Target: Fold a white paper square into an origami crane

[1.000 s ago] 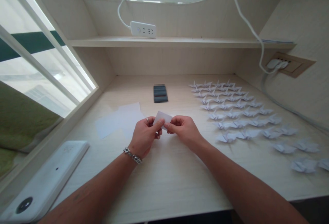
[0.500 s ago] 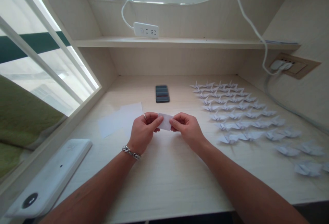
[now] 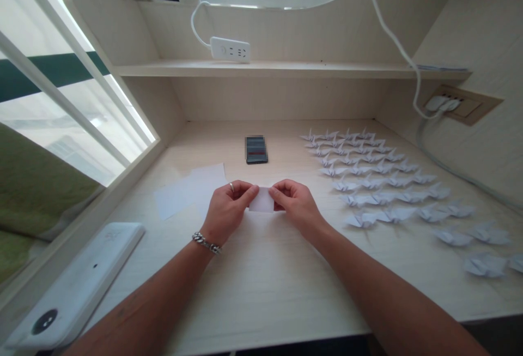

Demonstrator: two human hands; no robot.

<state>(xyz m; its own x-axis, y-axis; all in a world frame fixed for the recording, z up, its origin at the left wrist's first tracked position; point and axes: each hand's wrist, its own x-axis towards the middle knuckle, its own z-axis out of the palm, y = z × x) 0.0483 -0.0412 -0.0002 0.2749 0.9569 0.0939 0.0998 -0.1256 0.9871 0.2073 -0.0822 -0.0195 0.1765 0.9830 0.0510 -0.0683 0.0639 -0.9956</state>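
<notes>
Left hand point(image 3: 229, 208) and right hand point(image 3: 298, 203) pinch opposite sides of a small white paper piece point(image 3: 261, 201) above the worktop point(image 3: 261, 290); loose white sheets point(image 3: 175, 195) lie beside the left hand, folded paper cranes point(image 3: 381, 198) stand in rows at right, and a dark device point(image 3: 256, 150) lies beyond.

The forearms point(image 3: 163, 290) slant inward, left hand point(image 3: 227, 208) and right hand point(image 3: 300, 204) pinching, thumbs point(image 3: 247, 197) uppermost.
</notes>
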